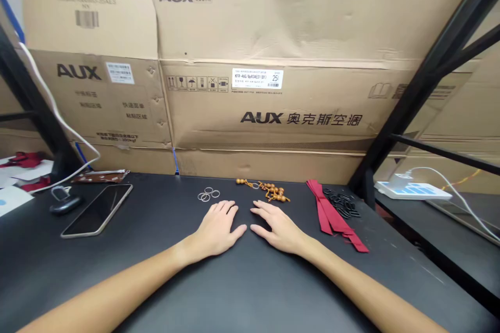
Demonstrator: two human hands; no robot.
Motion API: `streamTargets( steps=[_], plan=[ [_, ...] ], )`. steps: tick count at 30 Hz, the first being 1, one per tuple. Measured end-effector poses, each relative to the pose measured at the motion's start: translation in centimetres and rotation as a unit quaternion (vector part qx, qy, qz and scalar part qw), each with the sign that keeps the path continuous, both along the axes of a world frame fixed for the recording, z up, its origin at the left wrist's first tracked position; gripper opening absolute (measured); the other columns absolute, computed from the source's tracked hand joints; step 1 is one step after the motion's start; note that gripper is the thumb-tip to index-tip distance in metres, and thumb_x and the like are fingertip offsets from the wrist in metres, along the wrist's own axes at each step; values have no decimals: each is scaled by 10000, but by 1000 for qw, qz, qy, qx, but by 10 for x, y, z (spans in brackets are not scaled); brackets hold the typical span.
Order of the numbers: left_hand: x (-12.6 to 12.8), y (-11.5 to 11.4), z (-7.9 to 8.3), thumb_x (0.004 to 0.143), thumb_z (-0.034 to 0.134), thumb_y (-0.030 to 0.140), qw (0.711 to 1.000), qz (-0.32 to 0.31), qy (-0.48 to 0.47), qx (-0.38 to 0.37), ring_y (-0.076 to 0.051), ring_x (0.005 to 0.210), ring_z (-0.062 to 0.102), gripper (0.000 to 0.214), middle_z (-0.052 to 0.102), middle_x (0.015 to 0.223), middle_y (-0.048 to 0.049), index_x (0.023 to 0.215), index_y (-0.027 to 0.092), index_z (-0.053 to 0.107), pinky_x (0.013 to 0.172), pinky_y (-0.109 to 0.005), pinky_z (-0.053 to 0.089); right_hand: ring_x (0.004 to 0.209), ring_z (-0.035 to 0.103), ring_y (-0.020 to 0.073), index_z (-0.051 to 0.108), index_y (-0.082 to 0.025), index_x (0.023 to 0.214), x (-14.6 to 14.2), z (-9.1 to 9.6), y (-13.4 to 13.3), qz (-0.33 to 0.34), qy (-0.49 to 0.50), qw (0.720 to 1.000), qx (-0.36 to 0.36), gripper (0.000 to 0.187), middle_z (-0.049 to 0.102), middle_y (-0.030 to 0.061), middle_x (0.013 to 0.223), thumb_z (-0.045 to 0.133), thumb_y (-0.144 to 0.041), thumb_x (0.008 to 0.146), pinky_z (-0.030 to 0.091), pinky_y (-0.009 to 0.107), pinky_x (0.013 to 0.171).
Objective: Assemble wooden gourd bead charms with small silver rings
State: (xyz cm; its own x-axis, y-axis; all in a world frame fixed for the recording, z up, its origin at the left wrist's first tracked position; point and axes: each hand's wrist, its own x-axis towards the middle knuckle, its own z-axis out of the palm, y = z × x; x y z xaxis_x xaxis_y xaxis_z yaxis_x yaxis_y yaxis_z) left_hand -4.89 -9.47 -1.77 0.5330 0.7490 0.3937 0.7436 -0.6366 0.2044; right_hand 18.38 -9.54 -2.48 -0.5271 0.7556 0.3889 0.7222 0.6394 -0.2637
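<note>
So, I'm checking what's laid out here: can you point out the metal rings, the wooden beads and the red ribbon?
Metal rings (208, 194): head view, middle of the small cluster.
Wooden beads (274, 191): head view, on the bunched beads.
Red ribbon (326, 214): head view, on its folded band.

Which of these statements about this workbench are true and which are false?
1. The left hand and right hand rest flat on the black tabletop, holding nothing. True.
2. The left hand is gripping the smartphone. False: the smartphone lies on the tabletop, apart from the hand, farther to the left.
3. The red ribbon lies beyond the right hand, beside a heap of small black pieces. True.
4. The wooden beads are inside a cardboard carton. False: they lie on the tabletop, near the metal rings.
5. Cardboard cartons printed AUX stand behind the tabletop. True.
</note>
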Motion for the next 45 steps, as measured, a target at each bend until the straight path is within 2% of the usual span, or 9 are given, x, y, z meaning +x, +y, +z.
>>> streamTargets(
  steps=[10, 24, 31, 33, 36, 39, 42, 45],
  plan=[
    [-13, 9, 5, 913, 433, 567, 996, -75, 40, -39, -299, 1343, 387, 616, 443, 1437, -152, 1355, 140, 485, 1104, -440, 319, 1382, 318, 311, 469, -216, 1380, -2, 10, -3, -8, -44, 998, -49, 535, 400, 125, 1473, 488, -491, 920, 286, 563, 1112],
    [-14, 10, 6, 932, 378, 578, 994, -73, 67, -34, -294, 1354, 367, 642, 428, 1447, -151, 1375, 121, 462, 1115, -434, 307, 1405, 269, 300, 445, -223, 1400, -2, 11, -3, -14, -54, 995, -81, 568, 358, 103, 1501, 449, -532, 923, 228, 534, 1143],
    [-14, 8, 5, 929, 385, 574, 996, -66, 59, -23, -290, 1349, 373, 608, 438, 1439, -142, 1358, 153, 479, 1104, -434, 325, 1413, 249, 295, 436, -232, 1406, -1, 12, -3, -17, -55, 994, -93, 574, 344, 92, 1510, 436, -543, 924, 208, 518, 1151],
    [-12, 8, 4, 916, 416, 568, 998, -31, 54, -6, -314, 1348, 363, 599, 431, 1437, -159, 1329, 143, 505, 1096, -459, 325, 1410, 257, 293, 442, -234, 1400, -1, 11, -3, -15, -56, 995, -86, 563, 352, 91, 1506, 433, -539, 927, 213, 517, 1149],
    [-9, 10, 0, 893, 453, 564, 997, 57, 36, 23, -367, 1351, 338, 621, 409, 1437, -207, 1299, 98, 517, 1091, -515, 303, 1390, 299, 298, 481, -219, 1365, -1, 8, -3, -19, -49, 997, -65, 535, 384, 113, 1484, 445, -524, 927, 251, 518, 1130],
    [-7, 13, -6, 883, 459, 570, 993, 113, 33, 30, -396, 1347, 333, 664, 414, 1417, -252, 1291, 48, 502, 1083, -542, 290, 1336, 366, 306, 570, -193, 1259, -1, 6, -1, -50, -36, 998, -15, 447, 464, 136, 1412, 501, -468, 914, 323, 502, 1084],
    [-7, 15, -9, 876, 464, 581, 991, 128, 37, 28, -399, 1336, 347, 656, 455, 1381, -251, 1258, 50, 518, 1075, -542, 293, 1243, 431, 302, 616, -190, 1161, 3, 3, 5, -108, -30, 992, 55, 322, 541, 126, 1310, 527, -360, 903, 380, 478, 1014],
    [-8, 13, -4, 896, 464, 535, 995, 92, 31, 21, -374, 1300, 396, 559, 521, 1320, -209, 1223, 86, 530, 1058, -526, 325, 1218, 408, 326, 603, -173, 1169, 10, 1, 14, -173, -48, 978, 106, 315, 549, 125, 1293, 532, -272, 879, 391, 470, 958]
  ],
)
